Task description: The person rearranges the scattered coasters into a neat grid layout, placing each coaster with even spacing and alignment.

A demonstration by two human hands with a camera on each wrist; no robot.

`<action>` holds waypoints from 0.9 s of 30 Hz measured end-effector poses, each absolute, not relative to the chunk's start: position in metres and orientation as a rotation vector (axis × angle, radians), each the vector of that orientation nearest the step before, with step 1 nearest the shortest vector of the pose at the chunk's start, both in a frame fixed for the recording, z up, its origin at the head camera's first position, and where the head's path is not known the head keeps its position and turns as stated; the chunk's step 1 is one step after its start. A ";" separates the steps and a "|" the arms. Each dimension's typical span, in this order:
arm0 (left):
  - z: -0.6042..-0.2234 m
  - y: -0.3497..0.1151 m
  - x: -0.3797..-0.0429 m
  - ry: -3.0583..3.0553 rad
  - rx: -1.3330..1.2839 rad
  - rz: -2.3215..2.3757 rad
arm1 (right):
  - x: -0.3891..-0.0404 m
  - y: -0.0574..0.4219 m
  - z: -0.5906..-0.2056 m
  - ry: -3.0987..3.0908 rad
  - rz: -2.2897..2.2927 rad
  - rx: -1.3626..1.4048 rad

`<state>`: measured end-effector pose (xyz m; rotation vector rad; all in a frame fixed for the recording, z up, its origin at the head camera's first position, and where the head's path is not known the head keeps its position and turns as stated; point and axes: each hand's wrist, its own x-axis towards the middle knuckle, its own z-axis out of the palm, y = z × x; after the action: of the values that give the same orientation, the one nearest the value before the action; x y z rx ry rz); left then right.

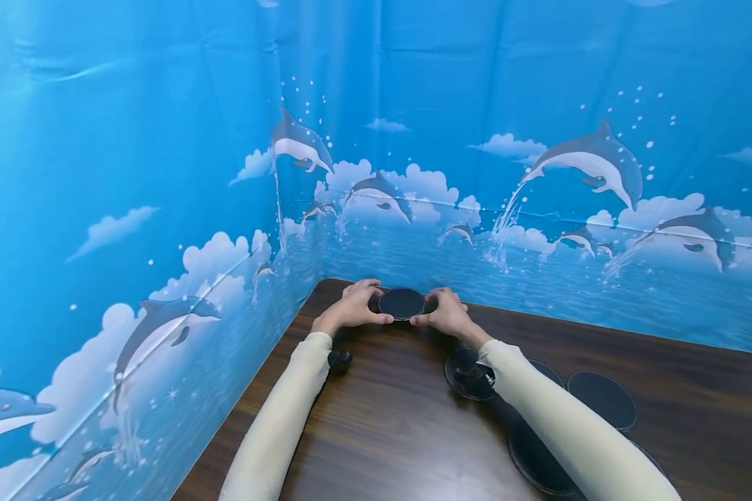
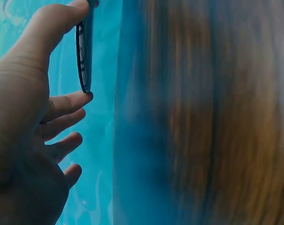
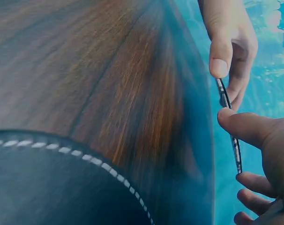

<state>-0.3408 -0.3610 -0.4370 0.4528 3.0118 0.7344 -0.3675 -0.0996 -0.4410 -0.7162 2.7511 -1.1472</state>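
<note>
A thin round black coaster (image 1: pixel 402 304) is held up at the far left corner of the table, its flat face towards the head camera. My left hand (image 1: pixel 354 306) pinches its left edge between thumb and fingers. On the opposite edge, my right hand (image 1: pixel 448 312) grips it the same way. Seen edge-on in the right wrist view, the coaster (image 3: pixel 236 152) has pale stitching along its rim, and both thumbs lie on the near side. The left wrist view shows the thumb at the top of the coaster (image 2: pixel 85 58) and a fingertip at its lower edge.
Several more round black coasters lie on the brown wooden table (image 1: pixel 388 417), including one (image 1: pixel 601 400) at the right and a larger one (image 1: pixel 535 456) partly under my right forearm. A blue dolphin-print curtain (image 1: pixel 413 243) borders the table's left and far edges.
</note>
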 end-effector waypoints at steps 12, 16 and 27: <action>-0.430 -0.346 -0.333 2.957 0.569 0.802 | -0.334 -0.074 -0.439 2.777 -1.314 -0.696; -0.431 -0.340 -0.331 2.909 0.602 0.848 | -0.324 -0.067 -0.435 2.808 -1.328 -0.631; -0.438 -0.320 -0.326 2.872 0.639 0.924 | -0.308 -0.047 -0.427 2.843 -1.245 -0.589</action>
<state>-0.3264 -0.3203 -0.4378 0.6387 2.8723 0.9238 -0.3077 -0.0468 -0.4266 -0.5894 2.8432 -1.2448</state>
